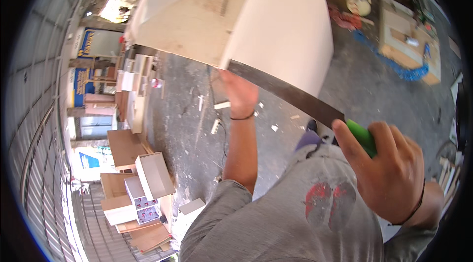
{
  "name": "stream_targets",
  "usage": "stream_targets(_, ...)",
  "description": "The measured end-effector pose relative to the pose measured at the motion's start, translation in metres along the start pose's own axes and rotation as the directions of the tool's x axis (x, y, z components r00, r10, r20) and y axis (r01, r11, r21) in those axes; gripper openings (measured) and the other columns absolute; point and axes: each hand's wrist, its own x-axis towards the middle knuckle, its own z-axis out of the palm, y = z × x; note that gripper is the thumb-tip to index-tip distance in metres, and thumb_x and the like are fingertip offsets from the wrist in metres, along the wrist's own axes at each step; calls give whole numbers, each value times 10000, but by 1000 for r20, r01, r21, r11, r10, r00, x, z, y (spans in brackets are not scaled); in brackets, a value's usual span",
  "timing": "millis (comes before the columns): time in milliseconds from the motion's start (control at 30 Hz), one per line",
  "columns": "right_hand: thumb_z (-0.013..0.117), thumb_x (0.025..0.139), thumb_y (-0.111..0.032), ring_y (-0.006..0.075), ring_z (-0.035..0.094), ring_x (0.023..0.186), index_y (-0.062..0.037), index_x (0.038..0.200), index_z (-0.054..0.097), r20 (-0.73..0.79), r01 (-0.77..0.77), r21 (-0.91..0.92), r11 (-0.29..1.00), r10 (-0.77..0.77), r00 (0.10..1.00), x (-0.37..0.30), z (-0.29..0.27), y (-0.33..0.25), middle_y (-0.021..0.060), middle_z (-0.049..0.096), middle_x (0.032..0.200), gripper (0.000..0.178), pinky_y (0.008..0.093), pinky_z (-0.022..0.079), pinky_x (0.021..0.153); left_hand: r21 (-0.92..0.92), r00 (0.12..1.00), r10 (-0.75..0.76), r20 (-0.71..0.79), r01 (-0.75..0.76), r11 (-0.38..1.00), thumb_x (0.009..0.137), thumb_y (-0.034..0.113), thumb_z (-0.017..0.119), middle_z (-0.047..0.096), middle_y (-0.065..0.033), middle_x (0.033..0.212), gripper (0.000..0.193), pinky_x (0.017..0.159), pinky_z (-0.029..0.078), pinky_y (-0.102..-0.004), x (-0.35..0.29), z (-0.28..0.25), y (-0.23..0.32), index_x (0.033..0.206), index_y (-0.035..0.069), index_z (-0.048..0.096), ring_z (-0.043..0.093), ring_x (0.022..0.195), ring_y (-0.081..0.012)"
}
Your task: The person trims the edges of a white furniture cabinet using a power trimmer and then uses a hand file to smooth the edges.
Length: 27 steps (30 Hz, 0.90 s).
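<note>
A green-handled knife [290, 95] with a long, flat, dark blade is gripped in my right hand [389, 168], the index finger stretched along the handle toward the blade. Its far end meets the lower corner of a large box-like piece, between a white face [286, 20] and a beige face [192, 25]. My left hand [240, 93] reaches up to that same corner from below. It looks blurred, and the panel's edge hides its fingers, so whether they grip the piece cannot be made out.
Cabinet parts and drawers [155, 176] are stacked at the left, beside a corrugated metal wall [34, 109]. White scraps and a power strip [216, 126] lie on the grey floor. At the far right, blue strapping [394, 67] lies by a wooden box [389, 20].
</note>
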Motion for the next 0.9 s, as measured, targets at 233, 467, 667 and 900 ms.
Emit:
stream_targets(233,615,754,-116,176,539,659,-61,1216,596,-14,160,59,985,-159,987,-7,10,8,134,552,900,465,279,470,503,-47,998,0,-61,-3,999,960,601,389,556,3,1195,590,908,437,-308,-3,16,7,1295,124,484,530,1099,-142)
stream_targets(467,588,795,-134,152,506,596,-13,1133,615,-137,252,-13,968,-251,958,3,25,8,102,545,772,360,249,420,436,-55,995,-5,97,10,998,886,613,509,437,-39,1429,754,1089,344,-401,5,6,10,1414,92,376,407,1316,-241)
stream_targets(667,595,800,-135,152,509,557,-5,1124,625,-190,279,-32,960,-280,941,3,28,11,95,534,708,350,242,411,410,18,992,73,101,-76,997,896,601,514,442,-34,1419,739,1065,382,-397,8,1,8,1420,99,369,422,1302,-235)
stream_targets(900,617,787,-127,141,504,546,34,1068,647,-183,291,-51,955,-295,938,16,25,8,75,515,638,326,232,386,393,-42,995,-61,83,65,997,956,529,452,492,-54,1376,636,1040,401,-388,8,16,24,1380,56,424,467,1263,-233)
